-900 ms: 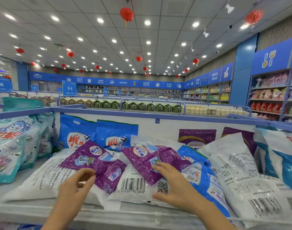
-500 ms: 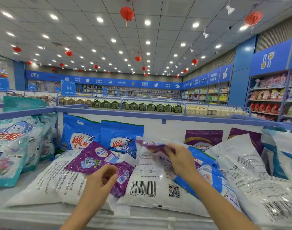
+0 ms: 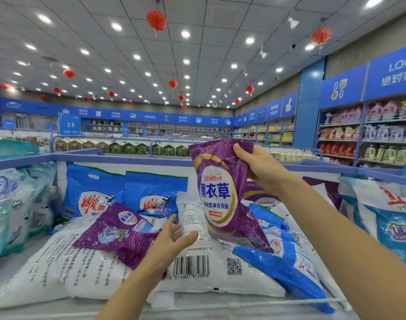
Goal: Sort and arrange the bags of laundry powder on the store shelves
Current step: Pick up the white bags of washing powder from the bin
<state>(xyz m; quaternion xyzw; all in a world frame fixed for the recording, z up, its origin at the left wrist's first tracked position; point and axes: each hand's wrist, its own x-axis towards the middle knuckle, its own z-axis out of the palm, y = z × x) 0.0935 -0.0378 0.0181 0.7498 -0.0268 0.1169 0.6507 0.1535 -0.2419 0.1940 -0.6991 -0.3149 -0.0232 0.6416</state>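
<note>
A purple bag (image 3: 218, 195) of laundry powder is held upright above the shelf (image 3: 19, 262), right of centre. Its upper right edge is clamped between the fingers and thumb of the right hand (image 3: 262, 169). The left hand (image 3: 172, 241) is found empty, fingers apart and slightly bent, over a white barcoded bag (image 3: 197, 271), just right of a second purple bag (image 3: 118, 229) lying flat. Two blue bags (image 3: 93, 192) are stood at the far rail (image 3: 128, 159).

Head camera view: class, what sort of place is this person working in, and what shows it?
Most likely a supermarket's household aisle: bagged laundry powder piled on a display shelf, stocked wall shelves under blue category signs, and the right hand holding a purple bag.
</note>
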